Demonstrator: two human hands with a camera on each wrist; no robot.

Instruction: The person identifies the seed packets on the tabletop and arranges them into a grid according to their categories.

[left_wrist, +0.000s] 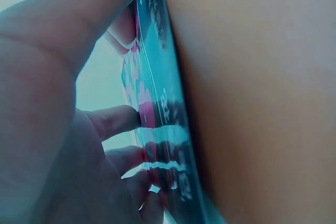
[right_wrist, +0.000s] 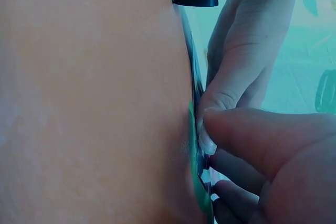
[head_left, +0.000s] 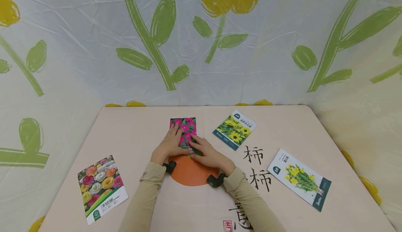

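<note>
A seed packet with pink flowers (head_left: 187, 125) lies flat near the back middle of the table, just above an orange circle. My left hand (head_left: 169, 144) rests on its left side, the fingers extended over the flowers. On its lower right lies my right hand (head_left: 211, 152), fingers stretched toward the packet. Both thumbs come close together at its lower edge. In the left wrist view, fingertips touch the face of the packet (left_wrist: 157, 77), whose dark printed band shows. The right wrist view has the right thumb (right_wrist: 252, 135) against the left thumb at the packet's edge.
A yellow-flower packet (head_left: 235, 129) lies at the back right, and a packet picturing a yellow bouquet (head_left: 299, 179) further right. At the left is a larger packet of mixed-colour flowers (head_left: 102, 186). Behind the pale pink table (head_left: 135, 124) hangs a flower-print cloth (head_left: 267, 68).
</note>
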